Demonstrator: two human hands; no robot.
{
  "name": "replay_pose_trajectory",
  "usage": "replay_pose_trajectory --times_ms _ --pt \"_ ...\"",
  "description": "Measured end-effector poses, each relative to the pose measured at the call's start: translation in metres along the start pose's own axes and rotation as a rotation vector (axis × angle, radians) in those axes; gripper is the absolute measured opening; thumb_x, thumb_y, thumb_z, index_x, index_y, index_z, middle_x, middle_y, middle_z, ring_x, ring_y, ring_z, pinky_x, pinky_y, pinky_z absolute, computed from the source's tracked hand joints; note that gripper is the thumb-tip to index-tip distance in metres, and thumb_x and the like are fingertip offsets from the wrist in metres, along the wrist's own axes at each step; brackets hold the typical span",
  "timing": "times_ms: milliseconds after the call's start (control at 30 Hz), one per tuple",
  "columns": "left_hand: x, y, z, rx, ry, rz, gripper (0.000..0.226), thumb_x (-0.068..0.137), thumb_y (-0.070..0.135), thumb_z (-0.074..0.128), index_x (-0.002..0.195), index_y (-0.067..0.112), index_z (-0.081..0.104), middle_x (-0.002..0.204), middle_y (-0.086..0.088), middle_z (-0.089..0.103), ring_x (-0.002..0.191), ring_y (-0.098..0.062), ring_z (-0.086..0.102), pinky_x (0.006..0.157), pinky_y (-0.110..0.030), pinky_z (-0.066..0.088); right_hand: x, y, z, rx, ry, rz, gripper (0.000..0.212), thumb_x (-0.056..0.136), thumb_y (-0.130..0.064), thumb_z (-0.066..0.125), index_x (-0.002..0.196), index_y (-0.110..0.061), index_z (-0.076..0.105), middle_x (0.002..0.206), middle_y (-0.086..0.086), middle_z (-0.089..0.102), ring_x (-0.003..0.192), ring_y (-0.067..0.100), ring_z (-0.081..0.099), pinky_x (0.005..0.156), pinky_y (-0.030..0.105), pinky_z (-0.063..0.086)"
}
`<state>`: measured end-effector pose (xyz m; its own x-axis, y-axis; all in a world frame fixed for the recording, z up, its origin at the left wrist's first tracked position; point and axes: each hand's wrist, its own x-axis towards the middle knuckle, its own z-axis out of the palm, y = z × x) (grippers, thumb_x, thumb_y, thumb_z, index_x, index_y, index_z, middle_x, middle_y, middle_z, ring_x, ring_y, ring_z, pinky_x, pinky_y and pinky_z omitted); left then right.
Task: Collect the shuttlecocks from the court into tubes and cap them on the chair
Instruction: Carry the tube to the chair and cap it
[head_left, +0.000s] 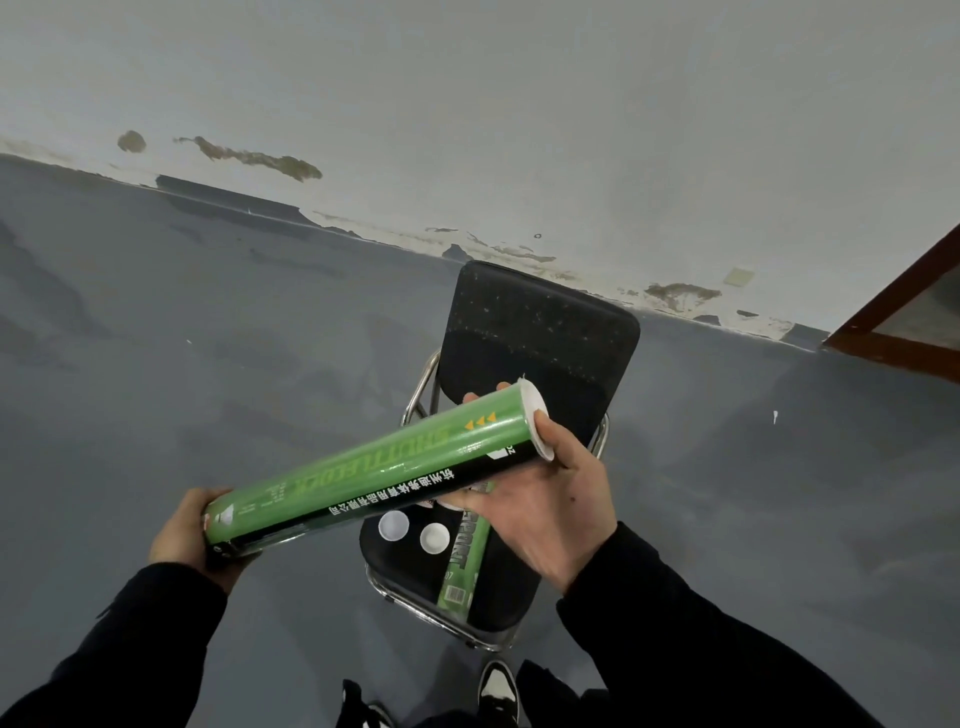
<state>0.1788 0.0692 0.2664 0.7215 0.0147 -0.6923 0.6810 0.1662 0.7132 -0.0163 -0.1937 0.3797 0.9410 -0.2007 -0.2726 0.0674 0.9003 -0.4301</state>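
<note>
I hold a green shuttlecock tube (363, 473) crosswise above the black chair (540, 332). My left hand (182, 535) cups the tube's near left end. My right hand (545, 499) grips the tube near its far right end, and its thumb presses on the white cap (537, 415) there. A second green tube (462, 561) lies on the chair seat, partly hidden under my right hand. Two white caps (394, 526) (434, 538) lie on the seat beside it. The tubes' contents are hidden.
The chair stands on a grey floor close to a stained white wall (467, 130). A brown door frame (904, 317) is at the far right. A small white scrap (775, 415) lies on the floor right of the chair. My shoes (498, 691) are just below the seat.
</note>
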Motion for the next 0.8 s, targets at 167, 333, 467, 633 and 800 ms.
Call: replay_pose_trajectory --times_ms 167,333,467,633,800 --pt "0.004 -0.007 -0.008 0.006 0.020 -0.016 0.013 0.090 0.027 0.059 0.081 0.019 0.063 0.061 -0.002 0.065 0.061 -0.019 0.063 0.043 -0.031 0.057 -0.002 0.000 -0.018 -0.025 0.086 0.064 0.057 0.106 -0.034 0.031 0.104 -0.009 0.082 0.128 0.019 0.070 0.124 0.042 0.063 0.115 0.071 0.028" --pt "0.005 -0.013 -0.009 0.043 0.008 -0.016 0.013 0.092 0.025 0.059 0.081 0.019 0.062 0.060 -0.003 0.065 0.068 -0.023 0.059 0.045 -0.032 0.057 -0.002 -0.001 -0.036 0.031 0.049 0.154 0.053 0.108 -0.033 0.032 0.112 -0.007 0.078 0.136 0.025 0.063 0.136 0.048 0.051 0.117 0.072 0.024" --pt "0.004 -0.012 0.006 0.056 -0.032 -0.027 0.015 0.094 0.026 0.057 0.081 0.019 0.060 0.073 -0.007 0.062 0.070 -0.024 0.057 0.066 -0.039 0.050 0.013 -0.015 -0.050 0.019 0.023 0.090 0.037 0.101 -0.033 0.064 0.125 -0.005 0.070 0.132 0.005 0.069 0.132 0.002 0.057 0.117 0.039 0.040" --pt "0.004 -0.017 0.024 -0.002 -0.123 -0.101 0.024 0.100 0.035 0.054 0.086 0.018 0.063 0.076 -0.006 0.069 0.078 -0.026 0.061 0.075 -0.042 0.051 0.025 -0.016 -0.086 0.099 0.181 -0.011 0.062 0.107 -0.055 0.036 0.128 -0.006 0.069 0.139 0.019 0.064 0.137 0.036 0.054 0.118 0.059 0.035" --pt "0.009 -0.029 0.019 -0.155 -0.290 -0.061 0.036 0.070 0.033 0.078 0.097 0.010 0.078 0.097 -0.011 0.077 0.095 -0.028 0.067 0.080 -0.041 0.058 0.027 -0.028 -0.095 -0.011 0.373 -0.041 0.055 0.090 -0.043 0.053 0.132 -0.008 0.066 0.137 0.021 0.064 0.130 0.042 0.058 0.099 0.061 0.048"
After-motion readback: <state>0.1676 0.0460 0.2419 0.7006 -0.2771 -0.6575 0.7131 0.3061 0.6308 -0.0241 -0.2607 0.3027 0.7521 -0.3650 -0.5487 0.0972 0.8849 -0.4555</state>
